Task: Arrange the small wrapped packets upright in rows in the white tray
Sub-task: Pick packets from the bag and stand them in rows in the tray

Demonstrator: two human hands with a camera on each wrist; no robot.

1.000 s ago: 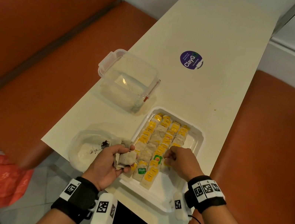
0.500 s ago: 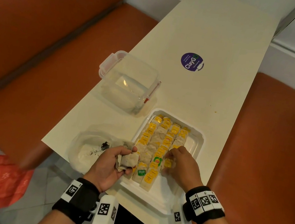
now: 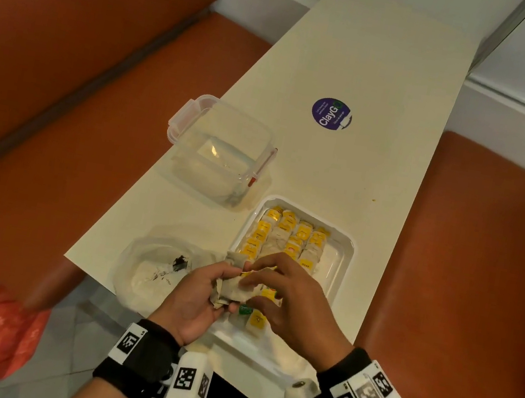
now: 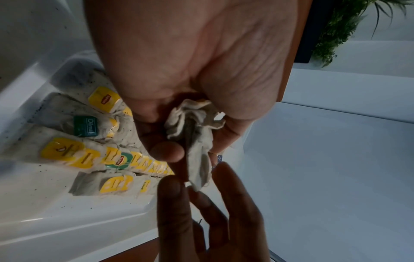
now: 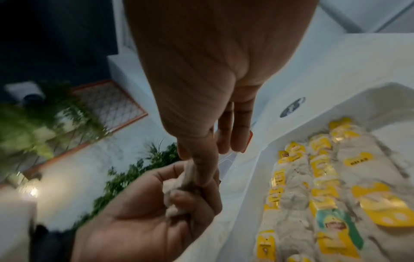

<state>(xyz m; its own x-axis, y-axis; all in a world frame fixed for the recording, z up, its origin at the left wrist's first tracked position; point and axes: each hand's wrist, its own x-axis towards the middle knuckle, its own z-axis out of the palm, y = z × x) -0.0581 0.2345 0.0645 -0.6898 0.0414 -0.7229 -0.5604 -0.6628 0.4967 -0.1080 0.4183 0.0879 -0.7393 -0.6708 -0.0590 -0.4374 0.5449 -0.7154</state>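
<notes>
a long cream table (image 3: 361,76) is running away between two orange benches (image 3: 65,79), and the work is happening at its near end. a clear lidded container (image 3: 220,153) is sitting left of centre, and nearer, at the left edge, a crumpled clear bag (image 3: 151,270) is lying slack.

the white tray (image 3: 345,258) is resting at the near right of the table, and it is carrying the packets in rows (image 3: 286,237), mostly yellow-tagged, filling its far and left part while the near strip is showing bare. in the wrist views they are leaning and overlapping rather than standing truly upright.

above the tray's near left edge, the left hand (image 3: 199,296) is clenching a bunch of loose packets (image 3: 235,293), fingers curled round them. the right hand (image 3: 292,304) is reaching across, its thumb and forefinger pinching one corner of that bunch, the other fingers staying straight.

the step looks like drawing a single packet out for the next row. the risk is that the packets are soft and their strings and tags may be tangling, so a pull could be dragging out two at once or spilling some off the table edge. pushing one in beside the leaning rows could also be tipping its neighbours flat.
</notes>
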